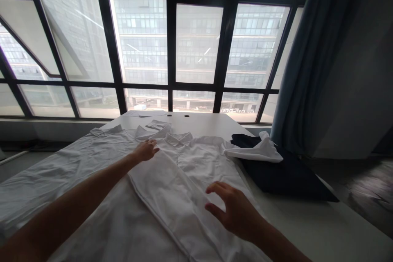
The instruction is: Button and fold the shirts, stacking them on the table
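Note:
A white collared shirt (pixel 204 163) lies spread over the table, its collar (pixel 178 139) toward the window. One long sleeve (pixel 166 188) runs across its front down to the lower edge of the view. My left hand (pixel 145 150) rests on the white cloth at the sleeve's upper end, left of the collar, fingers outstretched. Over the right part of the shirt front is my right hand (pixel 231 208), thumb and fingers apart with nothing between them; whether it touches the cloth I cannot tell. Another white shirt (pixel 70 161) is laid out on the left.
Dark navy cloth (pixel 285 176) lies on the right side of the white table (pixel 307 217), with a piece of white fabric (pixel 260 151) on top. White cloth and paper-like sheets (pixel 147 113) are at the far end. Beyond stand a large window and a blue curtain (pixel 303 69).

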Available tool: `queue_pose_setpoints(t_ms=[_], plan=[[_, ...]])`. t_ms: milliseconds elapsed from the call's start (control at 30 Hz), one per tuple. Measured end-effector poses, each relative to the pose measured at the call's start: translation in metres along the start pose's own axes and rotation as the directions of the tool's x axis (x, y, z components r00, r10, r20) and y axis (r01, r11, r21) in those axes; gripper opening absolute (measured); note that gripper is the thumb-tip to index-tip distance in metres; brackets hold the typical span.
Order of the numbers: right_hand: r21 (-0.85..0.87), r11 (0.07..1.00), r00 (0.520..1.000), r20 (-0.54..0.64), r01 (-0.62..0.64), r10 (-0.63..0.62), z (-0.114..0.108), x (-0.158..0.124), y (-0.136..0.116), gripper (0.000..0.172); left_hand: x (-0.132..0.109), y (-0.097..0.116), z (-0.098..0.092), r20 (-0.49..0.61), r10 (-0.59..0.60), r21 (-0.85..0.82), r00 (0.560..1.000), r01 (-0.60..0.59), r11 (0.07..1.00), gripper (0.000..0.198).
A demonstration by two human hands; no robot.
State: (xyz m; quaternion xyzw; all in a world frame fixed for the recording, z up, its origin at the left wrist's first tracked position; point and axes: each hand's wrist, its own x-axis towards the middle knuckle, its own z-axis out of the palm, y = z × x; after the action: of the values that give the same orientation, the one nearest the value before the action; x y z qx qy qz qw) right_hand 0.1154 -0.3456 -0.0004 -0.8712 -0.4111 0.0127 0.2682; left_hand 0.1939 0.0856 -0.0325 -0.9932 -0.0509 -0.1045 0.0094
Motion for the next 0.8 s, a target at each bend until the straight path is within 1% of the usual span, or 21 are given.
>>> queue_pose_setpoints(t_ms=[67,133,200,300,433,567,633,700,800], plan=[[0.057,0.979,0.98,0.026,0.196,-0.198,0.016,0.002,-0.005,0.037,-0.019,0.005,0.012,0.057,0.024,-0.029,0.998,-0.022,0.999,0.054],[0.082,0.943,0.939,0.097,0.322,-0.329,0.03,0.005,-0.01,0.05,-0.034,0.006,0.024,0.093,0.028,-0.051,0.995,-0.023,0.998,0.058],[0.095,0.917,0.9,0.176,0.388,-0.399,0.039,0.006,-0.013,0.06,-0.043,0.005,0.032,0.125,0.001,-0.066,0.992,0.007,0.998,0.062],[0.113,0.91,0.868,0.273,0.398,-0.414,0.041,0.005,-0.014,0.067,-0.045,0.001,0.033,0.174,-0.05,-0.074,0.983,0.063,0.995,0.071],[0.104,0.913,0.83,0.385,0.395,-0.403,0.032,-0.003,-0.013,0.076,-0.036,-0.006,0.028,0.219,-0.108,-0.056,0.97,0.123,0.991,0.078],[0.097,0.902,0.814,0.396,0.422,-0.424,0.028,-0.011,-0.011,0.079,-0.02,-0.015,0.026,0.242,-0.148,-0.055,0.959,0.165,0.985,0.078],[0.078,0.887,0.806,0.387,0.456,-0.449,0.03,-0.012,-0.01,0.077,-0.011,-0.021,0.027,0.247,-0.165,-0.054,0.955,0.183,0.982,0.076],[0.044,0.858,0.786,0.381,0.511,-0.487,0.034,-0.01,-0.008,0.074,-0.001,-0.026,0.028,0.245,-0.184,-0.041,0.952,0.2,0.979,0.073],[-0.025,0.787,0.735,0.377,0.616,-0.564,0.046,-0.005,-0.004,0.059,0.014,-0.03,0.031,0.237,-0.214,-0.026,0.948,0.226,0.974,0.068]])
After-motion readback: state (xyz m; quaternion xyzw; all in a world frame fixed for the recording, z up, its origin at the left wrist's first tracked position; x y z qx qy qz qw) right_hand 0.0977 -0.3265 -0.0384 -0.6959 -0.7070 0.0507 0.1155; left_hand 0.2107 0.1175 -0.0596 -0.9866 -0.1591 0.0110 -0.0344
